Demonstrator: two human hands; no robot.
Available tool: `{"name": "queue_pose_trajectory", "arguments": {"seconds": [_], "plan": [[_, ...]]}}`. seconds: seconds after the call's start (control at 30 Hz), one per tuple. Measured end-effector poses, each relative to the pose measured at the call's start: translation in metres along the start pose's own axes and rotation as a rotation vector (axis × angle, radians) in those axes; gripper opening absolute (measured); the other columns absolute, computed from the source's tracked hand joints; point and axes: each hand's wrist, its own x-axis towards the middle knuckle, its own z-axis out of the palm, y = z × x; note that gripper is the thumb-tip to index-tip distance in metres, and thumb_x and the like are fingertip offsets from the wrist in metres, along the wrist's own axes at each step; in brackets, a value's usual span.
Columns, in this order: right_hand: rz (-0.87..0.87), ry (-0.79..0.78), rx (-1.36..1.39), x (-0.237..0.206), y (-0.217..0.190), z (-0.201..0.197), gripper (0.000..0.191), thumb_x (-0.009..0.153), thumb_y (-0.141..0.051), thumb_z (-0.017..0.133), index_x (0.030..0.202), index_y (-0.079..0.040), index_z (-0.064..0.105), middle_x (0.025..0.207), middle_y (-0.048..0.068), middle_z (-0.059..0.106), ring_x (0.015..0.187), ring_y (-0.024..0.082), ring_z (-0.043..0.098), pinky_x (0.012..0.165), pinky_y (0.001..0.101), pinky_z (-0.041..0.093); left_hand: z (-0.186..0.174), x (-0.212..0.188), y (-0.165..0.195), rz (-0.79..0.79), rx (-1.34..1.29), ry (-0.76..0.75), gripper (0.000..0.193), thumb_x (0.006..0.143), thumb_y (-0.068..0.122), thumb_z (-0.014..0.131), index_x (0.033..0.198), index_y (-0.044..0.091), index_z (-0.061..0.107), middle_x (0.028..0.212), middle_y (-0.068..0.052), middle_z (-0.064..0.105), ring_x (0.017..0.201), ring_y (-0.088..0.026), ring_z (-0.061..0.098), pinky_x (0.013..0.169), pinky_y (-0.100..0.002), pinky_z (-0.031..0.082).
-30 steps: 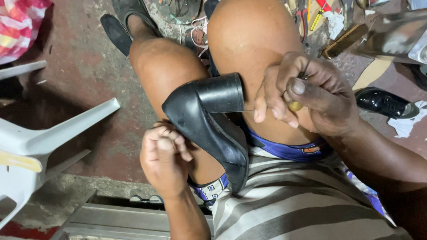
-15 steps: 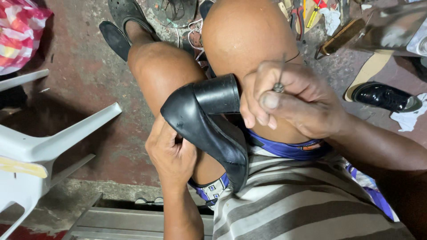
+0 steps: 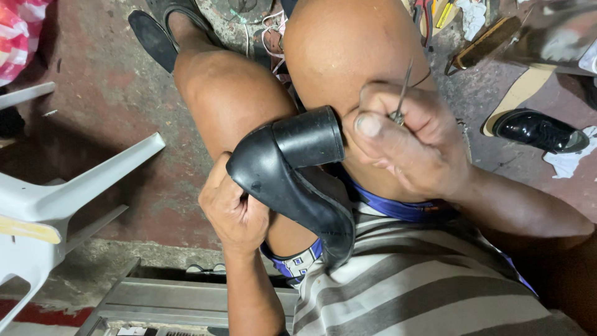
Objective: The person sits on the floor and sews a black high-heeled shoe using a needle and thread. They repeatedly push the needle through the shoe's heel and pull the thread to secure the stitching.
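The left hand (image 3: 233, 211) was wrapped around the back of a black high-heeled shoe (image 3: 292, 180), its grip closed on the shoe from below and behind, pressing it against the person's thigh. The shoe's thick block heel (image 3: 309, 137) pointed toward the right hand (image 3: 407, 140), which sat just beside the heel tip, thumb touching it. That grip was pinched narrowly on a thin metal needle (image 3: 403, 90), sticking up above the fingers. A shiny black shoe (image 3: 538, 130) lay well apart on the floor (image 3: 112, 93), beyond the right hand.

Grey-striped shirt (image 3: 423, 280), blue patterned shorts (image 3: 398, 208), dark sandal (image 3: 152, 37), arms bare.
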Motion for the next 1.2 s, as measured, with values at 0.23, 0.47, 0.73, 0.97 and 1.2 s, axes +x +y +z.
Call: {"name": "queue_pose_trajectory", "arguments": {"seconds": [0.23, 0.47, 0.73, 0.97, 1.2], "plan": [[-0.091, -0.051, -0.095, -0.014, -0.013, -0.002, 0.028, 0.116, -0.014, 0.045, 0.089, -0.009, 0.044, 0.071, -0.001, 0.049, 0.065, 0.01, 0.048, 0.07, 0.0287, 0.049, -0.013, -0.022, 0.009, -0.294, -0.495, 0.202, 0.008, 0.1, 0.011, 0.062, 0.097, 0.005, 0.059, 0.101, -0.004, 0.06, 0.072, -0.011, 0.055, 0.057, -0.024, 0.047], [-0.115, 0.055, -0.237, -0.051, -0.011, -0.011, 0.025, 0.109, -0.014, 0.047, 0.085, -0.007, 0.052, 0.105, 0.014, 0.065, 0.068, 0.008, 0.054, 0.068, 0.0253, 0.048, -0.005, -0.049, 0.042, -0.314, -0.685, 0.548, 0.018, 0.105, 0.018, 0.058, 0.12, 0.008, 0.059, 0.087, -0.003, 0.065, 0.065, -0.004, 0.057, 0.051, -0.017, 0.049], [-0.078, -0.034, -0.685, -0.104, -0.047, -0.016, 0.027, 0.109, -0.018, 0.045, 0.085, -0.008, 0.052, 0.102, 0.011, 0.067, 0.1, 0.021, 0.066, 0.088, 0.0327, 0.053, 0.038, -0.062, 0.079, -0.413, -0.273, 0.129, 0.043, 0.088, 0.002, 0.08, 0.126, -0.001, 0.062, 0.108, -0.008, 0.071, 0.097, -0.012, 0.067, 0.089, -0.028, 0.056], [0.153, 0.34, -0.645, -0.125, -0.048, -0.029, 0.031, 0.107, -0.024, 0.043, 0.11, -0.001, 0.063, 0.093, 0.007, 0.054, 0.066, 0.008, 0.046, 0.06, 0.0224, 0.039, 0.018, -0.062, 0.069, -0.528, -0.788, 0.111, 0.054, 0.09, 0.003, 0.072, 0.14, -0.003, 0.053, 0.122, -0.01, 0.067, 0.11, -0.017, 0.064, 0.102, -0.033, 0.052], [-0.095, 0.389, -0.989, -0.11, -0.041, -0.014, 0.018, 0.111, -0.017, 0.055, 0.11, 0.001, 0.059, 0.091, 0.004, 0.059, 0.072, 0.007, 0.052, 0.065, 0.0228, 0.042, 0.0, -0.062, 0.058, -0.578, -1.131, 0.117, 0.073, 0.086, 0.012, 0.07, 0.151, -0.003, 0.042, 0.131, -0.016, 0.062, 0.117, -0.024, 0.064, 0.105, -0.04, 0.051]]}}
